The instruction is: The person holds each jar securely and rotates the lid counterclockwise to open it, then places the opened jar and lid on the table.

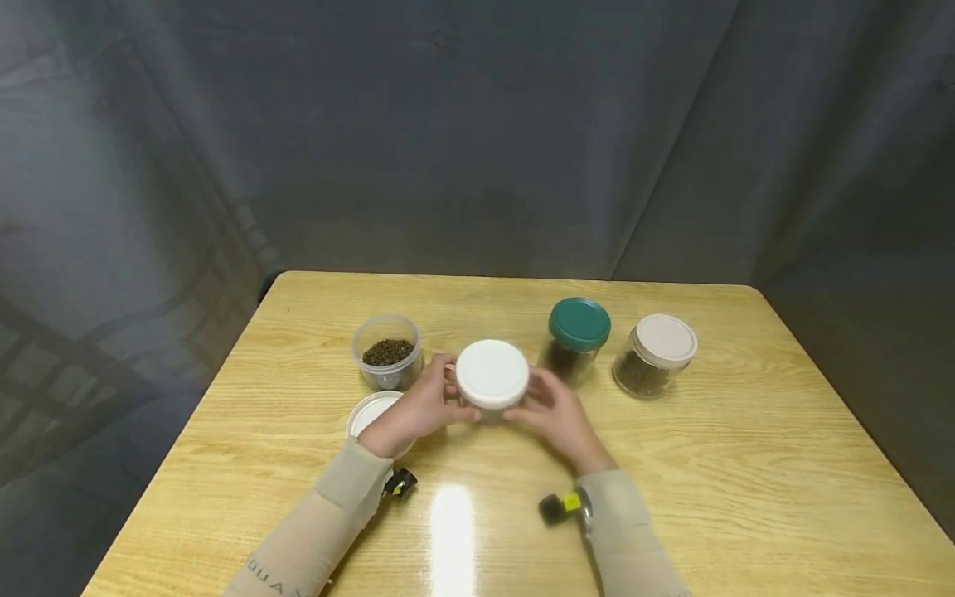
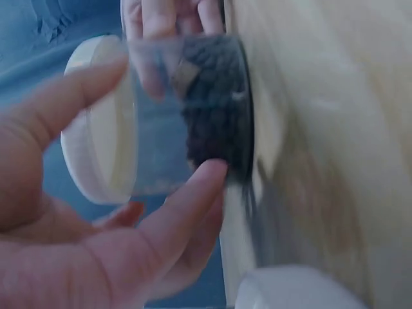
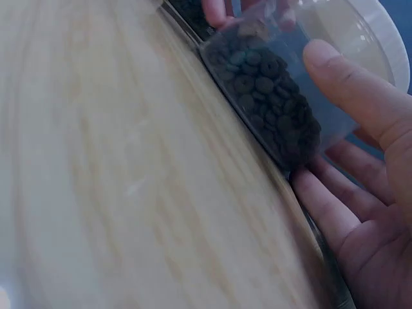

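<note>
Both hands hold a clear jar (image 2: 158, 122) with a white screw lid (image 1: 492, 371) near the middle of the table. Dark pellets (image 3: 267, 96), some ring-shaped, fill its lower part, and a small tan piece lies on top. My left hand (image 1: 425, 405) grips it from the left, thumb up by the lid and fingers on the wall. From the other side my right hand (image 1: 558, 416) has its thumb on the wall and fingers low near the base. The jar stands upright, its base close over the wooden table (image 1: 746, 481).
An open clear tub (image 1: 386, 383) of brown pellets stands left of the jar. A white lid (image 1: 367, 410) lies before it, partly under the left wrist. Behind and right of the right hand are a green-lidded jar (image 1: 579, 323) and a pale-lidded jar (image 1: 666, 338). Dark curtain (image 1: 477, 141) hangs behind.
</note>
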`<action>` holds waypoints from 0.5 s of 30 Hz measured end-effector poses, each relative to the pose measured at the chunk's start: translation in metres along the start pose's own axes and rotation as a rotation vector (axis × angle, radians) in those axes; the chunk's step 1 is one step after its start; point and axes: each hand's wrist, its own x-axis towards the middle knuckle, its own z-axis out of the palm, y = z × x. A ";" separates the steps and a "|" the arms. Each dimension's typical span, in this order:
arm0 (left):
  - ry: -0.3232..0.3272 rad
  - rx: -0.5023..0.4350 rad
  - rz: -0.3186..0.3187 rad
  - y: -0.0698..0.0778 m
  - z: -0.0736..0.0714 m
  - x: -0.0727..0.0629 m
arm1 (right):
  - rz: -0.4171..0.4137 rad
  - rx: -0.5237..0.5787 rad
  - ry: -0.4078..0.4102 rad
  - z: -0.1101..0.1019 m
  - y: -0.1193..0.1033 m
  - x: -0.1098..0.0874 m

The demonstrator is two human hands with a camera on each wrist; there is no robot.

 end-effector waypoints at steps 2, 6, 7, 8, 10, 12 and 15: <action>-0.053 -0.004 0.028 -0.001 -0.003 0.000 | -0.006 0.000 -0.003 -0.001 0.001 0.000; -0.127 -0.009 0.096 -0.001 -0.009 0.001 | -0.018 -0.003 -0.008 -0.002 0.002 0.000; -0.136 -0.014 0.104 -0.001 -0.010 0.001 | -0.021 -0.005 -0.009 -0.002 0.002 0.000; -0.138 -0.018 0.110 -0.001 -0.011 0.001 | -0.023 -0.004 -0.010 -0.002 0.002 0.000; -0.143 -0.048 0.117 -0.002 -0.013 0.002 | -0.030 0.001 -0.010 -0.002 0.003 0.001; -0.140 -0.062 0.126 -0.003 -0.014 0.003 | -0.034 0.009 -0.009 -0.001 0.003 0.001; -0.129 -0.082 0.125 -0.005 -0.015 0.003 | -0.040 0.023 -0.009 -0.001 0.003 0.001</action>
